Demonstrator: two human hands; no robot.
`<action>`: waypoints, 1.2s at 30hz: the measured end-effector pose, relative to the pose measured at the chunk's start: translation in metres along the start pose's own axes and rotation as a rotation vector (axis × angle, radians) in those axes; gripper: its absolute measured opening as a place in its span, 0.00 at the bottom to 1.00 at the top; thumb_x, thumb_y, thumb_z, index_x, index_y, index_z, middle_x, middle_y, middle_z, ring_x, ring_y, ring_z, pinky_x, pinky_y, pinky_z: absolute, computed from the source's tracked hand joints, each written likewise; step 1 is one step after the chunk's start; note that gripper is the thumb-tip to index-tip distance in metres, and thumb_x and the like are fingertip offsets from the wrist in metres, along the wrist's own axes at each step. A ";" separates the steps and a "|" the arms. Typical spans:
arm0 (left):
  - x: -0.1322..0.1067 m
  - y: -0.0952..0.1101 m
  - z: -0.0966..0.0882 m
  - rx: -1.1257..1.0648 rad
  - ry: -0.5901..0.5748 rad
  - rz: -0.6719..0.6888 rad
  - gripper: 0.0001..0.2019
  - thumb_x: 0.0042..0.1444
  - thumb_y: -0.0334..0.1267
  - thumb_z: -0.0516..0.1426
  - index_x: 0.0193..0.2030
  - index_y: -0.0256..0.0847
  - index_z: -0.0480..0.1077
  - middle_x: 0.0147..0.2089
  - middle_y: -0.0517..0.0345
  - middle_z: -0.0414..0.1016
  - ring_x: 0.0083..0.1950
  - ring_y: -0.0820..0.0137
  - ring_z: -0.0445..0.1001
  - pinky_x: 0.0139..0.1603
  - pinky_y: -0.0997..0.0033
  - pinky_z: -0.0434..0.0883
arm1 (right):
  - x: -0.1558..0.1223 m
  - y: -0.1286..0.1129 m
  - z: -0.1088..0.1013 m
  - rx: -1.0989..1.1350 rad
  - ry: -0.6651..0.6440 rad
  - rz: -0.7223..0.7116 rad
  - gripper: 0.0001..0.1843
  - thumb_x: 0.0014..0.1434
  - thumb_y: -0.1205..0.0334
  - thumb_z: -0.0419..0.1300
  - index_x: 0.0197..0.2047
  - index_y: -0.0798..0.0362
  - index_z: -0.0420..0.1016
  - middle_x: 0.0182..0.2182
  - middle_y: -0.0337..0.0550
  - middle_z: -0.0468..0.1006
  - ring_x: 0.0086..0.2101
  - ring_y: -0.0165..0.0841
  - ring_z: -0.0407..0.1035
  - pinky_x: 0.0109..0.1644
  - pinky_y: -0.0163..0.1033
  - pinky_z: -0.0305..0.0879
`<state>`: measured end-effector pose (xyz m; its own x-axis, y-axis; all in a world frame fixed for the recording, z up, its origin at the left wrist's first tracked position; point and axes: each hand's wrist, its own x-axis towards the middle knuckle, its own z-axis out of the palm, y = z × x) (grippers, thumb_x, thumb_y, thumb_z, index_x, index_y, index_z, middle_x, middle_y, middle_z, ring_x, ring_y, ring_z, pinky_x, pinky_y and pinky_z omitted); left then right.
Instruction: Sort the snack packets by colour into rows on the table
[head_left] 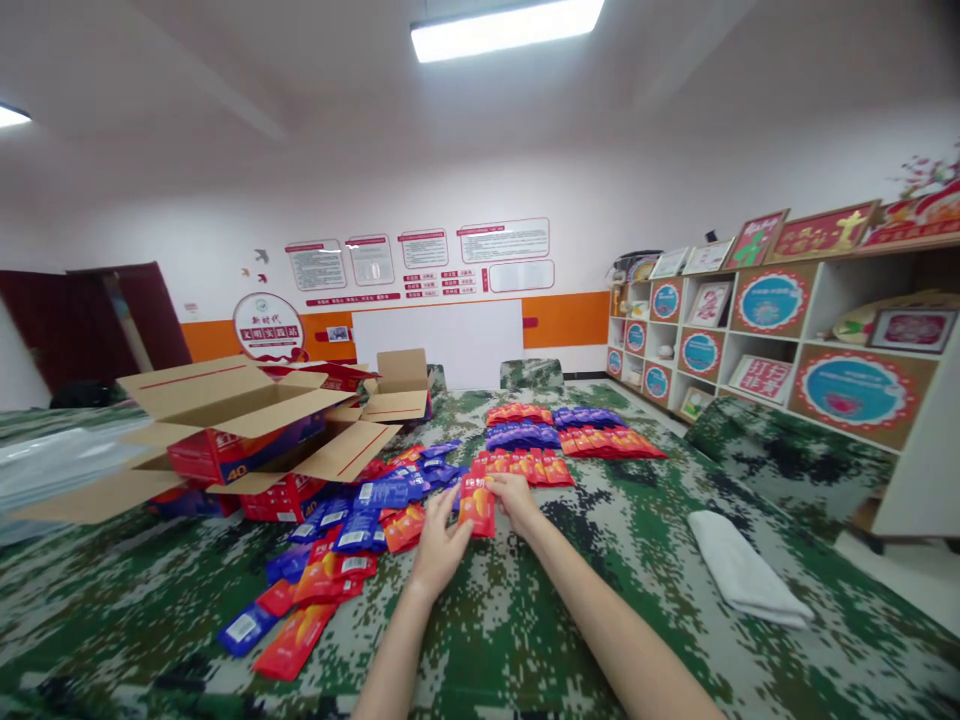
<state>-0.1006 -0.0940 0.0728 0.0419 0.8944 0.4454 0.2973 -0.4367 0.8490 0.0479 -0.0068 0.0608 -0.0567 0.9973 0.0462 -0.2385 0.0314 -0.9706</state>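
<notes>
**One red packet, between both hands, in front of the rows**

Holding one red packet [480, 507] above or on the desk [637, 530] (not possible to tell which), just in front of the near red row [531, 467]. Left hand [435, 548] half closed at the lower left edge, with thumb on the front; right hand [514, 499] pinching the upper right corner.

By judgement, in the middle of handling a single packet, perhaps straightening it. Calling next, it seems, for a light, even grip and for care not to disturb the near row.

Behind that row, more rows in red and blue: a red row [519, 413] and a blue row [523, 436] at left, a blue row and a red row [611, 442] at right. To the left, a mixed heap [386, 490] of red and blue packets, partly overlapping.

Farther left, with flaps open, an upper box [196, 456] and a lower box [283, 501]; behind, a far box [401, 376], also open. Contents of all three hidden from this angle.

To the right, a folded white cloth [746, 570]; beyond the desk, a shelf [911, 480] with frames [915, 328] in some compartments.
</notes>
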 end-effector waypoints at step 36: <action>0.133 -0.044 0.168 0.492 -0.157 0.219 0.09 0.45 0.28 0.53 0.35 0.41 0.63 0.38 0.55 0.66 0.45 0.64 0.64 0.48 0.63 0.62 | 0.137 0.000 -0.190 -1.058 0.191 -0.206 0.18 0.47 0.66 0.51 0.39 0.58 0.77 0.37 0.49 0.78 0.40 0.38 0.72 0.46 0.39 0.64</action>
<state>0.0525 0.0604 0.0470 0.2828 0.8078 0.5172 0.6738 -0.5511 0.4922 0.2241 0.1428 0.0224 0.0620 0.9574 0.2819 0.7321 0.1484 -0.6648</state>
